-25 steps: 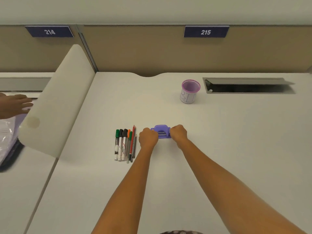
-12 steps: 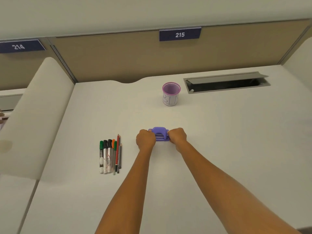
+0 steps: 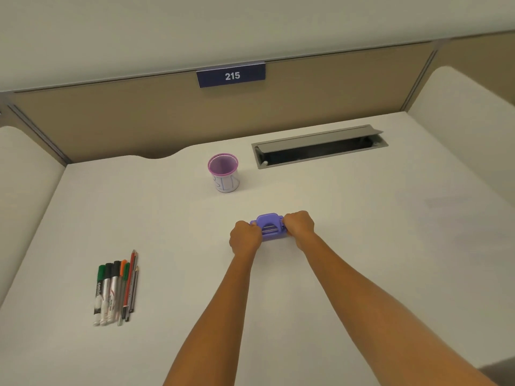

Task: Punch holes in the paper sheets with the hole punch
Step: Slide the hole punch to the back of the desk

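Observation:
A small purple hole punch point(image 3: 269, 226) sits on the white desk point(image 3: 362, 246), near its middle. My left hand point(image 3: 245, 238) is closed on the punch's left end, and my right hand point(image 3: 298, 225) is closed on its right end. Both fists hide the ends of the punch; only its arched handle and front slot show between them. No paper sheet can be seen anywhere on the desk.
A purple-rimmed cup point(image 3: 223, 172) stands behind the punch. Several markers and pencils point(image 3: 115, 288) lie side by side at the left. A grey cable hatch point(image 3: 320, 146) is open at the back right. Padded dividers flank the desk, with a partition labelled 215 behind.
The view has swung to the right, so the pens and cup sit further left in frame and the neighbouring desk is gone. Both hands keep their hold on the punch.

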Motion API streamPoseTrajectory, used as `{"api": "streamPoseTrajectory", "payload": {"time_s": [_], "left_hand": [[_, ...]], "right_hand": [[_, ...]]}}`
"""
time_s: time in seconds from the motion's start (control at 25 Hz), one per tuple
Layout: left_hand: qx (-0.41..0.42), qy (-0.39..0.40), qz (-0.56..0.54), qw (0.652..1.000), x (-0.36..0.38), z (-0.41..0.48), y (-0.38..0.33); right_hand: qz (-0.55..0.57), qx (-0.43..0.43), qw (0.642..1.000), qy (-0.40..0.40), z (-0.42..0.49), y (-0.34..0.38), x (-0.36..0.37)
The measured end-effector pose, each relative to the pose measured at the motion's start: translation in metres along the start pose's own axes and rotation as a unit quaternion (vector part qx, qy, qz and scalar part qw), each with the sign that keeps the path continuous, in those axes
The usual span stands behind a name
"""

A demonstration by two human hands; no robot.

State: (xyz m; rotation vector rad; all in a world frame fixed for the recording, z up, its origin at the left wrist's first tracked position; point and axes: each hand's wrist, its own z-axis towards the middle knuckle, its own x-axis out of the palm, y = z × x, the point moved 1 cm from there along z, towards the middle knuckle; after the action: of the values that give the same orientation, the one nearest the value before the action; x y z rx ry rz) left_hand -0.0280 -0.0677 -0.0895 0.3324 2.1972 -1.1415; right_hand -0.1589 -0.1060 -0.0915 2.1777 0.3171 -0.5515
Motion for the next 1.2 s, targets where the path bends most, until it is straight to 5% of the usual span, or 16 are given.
{"api": "streamPoseTrajectory", "payload": {"time_s": [0.44,0.92,1.2], "left_hand": [[-0.020,-0.007,-0.018,1.000,0.104,0.037,-0.133],[-0.030,-0.012,-0.020,0.999,0.133,0.119,-0.201],[-0.009,-0.022,-0.001,1.000,0.143,0.134,-0.211]], "right_hand": [[-0.048,-0.031,0.998,0.006,0.130,0.024,-0.113],[-0.185,-0.087,0.978,0.046,0.239,0.081,-0.131],[-0.114,-0.081,0.990,0.028,0.256,0.085,-0.132]]}}
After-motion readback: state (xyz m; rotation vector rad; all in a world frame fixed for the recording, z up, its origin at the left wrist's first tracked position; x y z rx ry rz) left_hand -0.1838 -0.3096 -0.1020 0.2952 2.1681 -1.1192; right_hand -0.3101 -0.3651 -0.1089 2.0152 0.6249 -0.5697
